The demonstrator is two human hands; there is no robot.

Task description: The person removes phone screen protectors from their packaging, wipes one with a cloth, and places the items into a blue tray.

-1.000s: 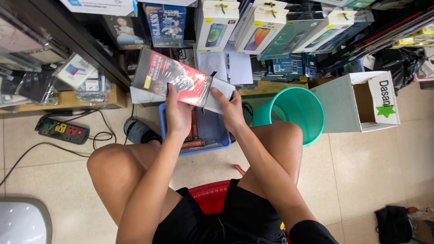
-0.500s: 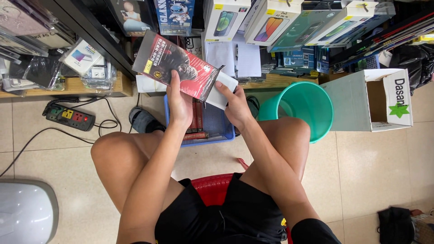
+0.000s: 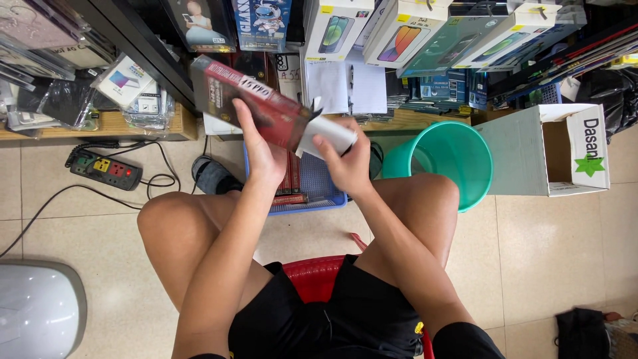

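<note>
In the head view I am seeing my left hand (image 3: 262, 156) gripping a flat red and black package (image 3: 249, 106), fingers wrapped around its lower edge, holding it tilted in the upper middle of the frame. My right hand (image 3: 349, 163) is pinching a white insert (image 3: 325, 136) sticking out of the package's right end. Both are hanging above a blue basket (image 3: 325, 193) between my knees. A green bucket (image 3: 442, 159) is standing right of centre, beside a cardboard box (image 3: 531, 156); a power strip (image 3: 106, 169) is lying at left.

Phone-accessory shop: shelves (image 3: 133, 126) crammed with boxed phone cases (image 3: 399, 33), tiled floor (image 3: 551, 252).
</note>
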